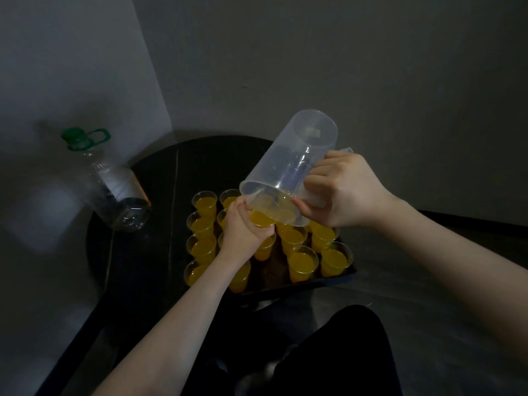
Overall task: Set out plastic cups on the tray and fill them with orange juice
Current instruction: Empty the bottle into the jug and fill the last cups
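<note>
Far left: clear plastic bottle point(114, 184) with green cap and carry loop, standing on the dark round table point(160, 172), looks drained, orange edge of a label on its right side; well apart from the tray.

Centre: dark tray point(328, 282) on the table, packed with clear plastic cups point(204, 247) in rows, each holding orange juice to roughly the same level; left column four deep, more cups partly hidden under the forearm and hand; right side shows cups at the near corner, one point(303, 265) beside another point(335, 260); small gap of bare tray between middle and right cups.

Above tray centre: left hand point(243, 230) wrapped round one cup point(261, 218), fingers curled on its wall, lifted off the tray and held up to the pitcher's mouth; cup full of juice nearly to the rim.

Right of that: translucent pitcher point(288, 175) tipped steeply, base up and away, mouth down over the held cup, rim touching or just above the cup's rim, cannot tell which; only a thin pale-yellow pool left at the lower lip, rest of the body see-through.

Right: right hand point(345, 190) clenched on the pitcher's handle, thumb along the side near the rim; forearm running off lower right.

Bottom: dark clothing at frame bottom centre.
</note>
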